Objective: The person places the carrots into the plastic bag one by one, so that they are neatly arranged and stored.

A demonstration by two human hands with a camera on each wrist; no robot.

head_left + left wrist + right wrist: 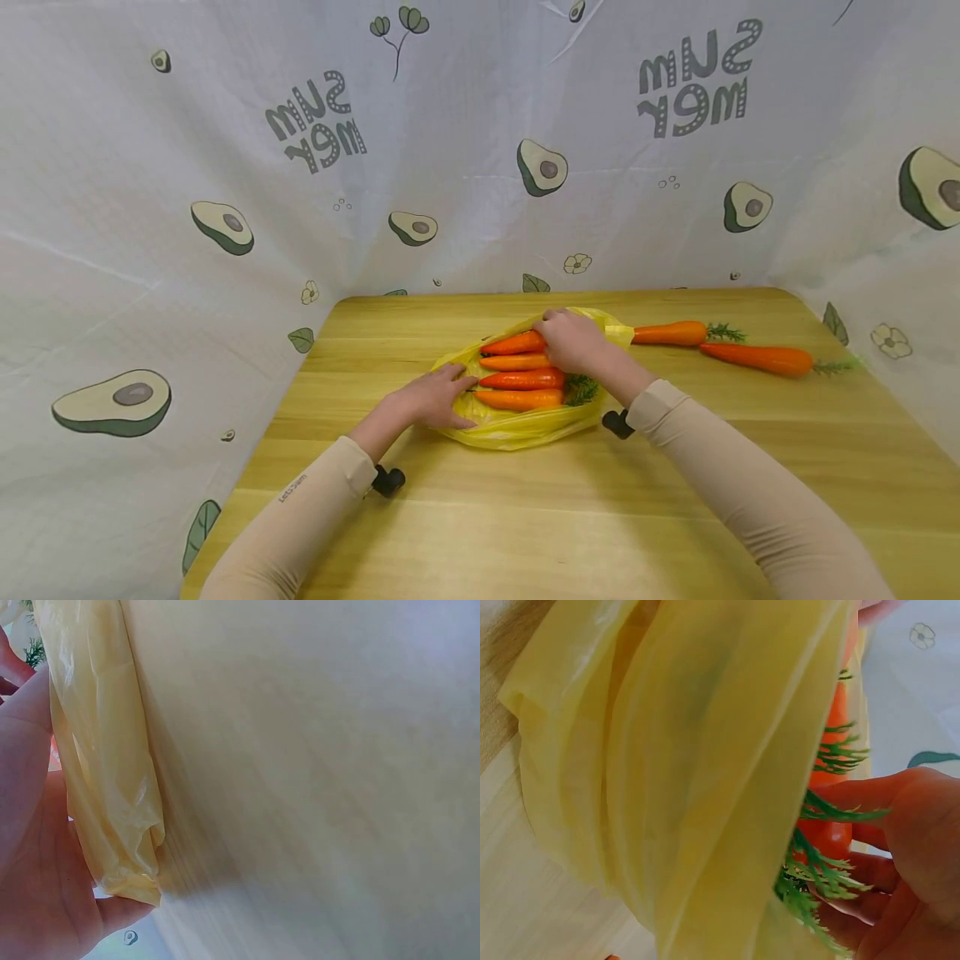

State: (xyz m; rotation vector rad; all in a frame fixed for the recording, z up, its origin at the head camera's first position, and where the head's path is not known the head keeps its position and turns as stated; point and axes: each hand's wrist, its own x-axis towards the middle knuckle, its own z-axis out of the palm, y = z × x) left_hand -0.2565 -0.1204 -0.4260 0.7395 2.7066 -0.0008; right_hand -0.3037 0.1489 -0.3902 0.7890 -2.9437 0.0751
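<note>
While the left hand (pixel 429 398) lay spread against the yellow bag (pixel 517 437), the right hand (pixel 576 342) gripped a carrot (pixel 828 835) inside.

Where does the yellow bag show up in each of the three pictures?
Head: yellow bag, just below the middle.
Left wrist: yellow bag, a tall strip left of centre.
Right wrist: yellow bag, filling much of the left and centre.
Shared landmark: the wooden table, visible in all three.
</note>
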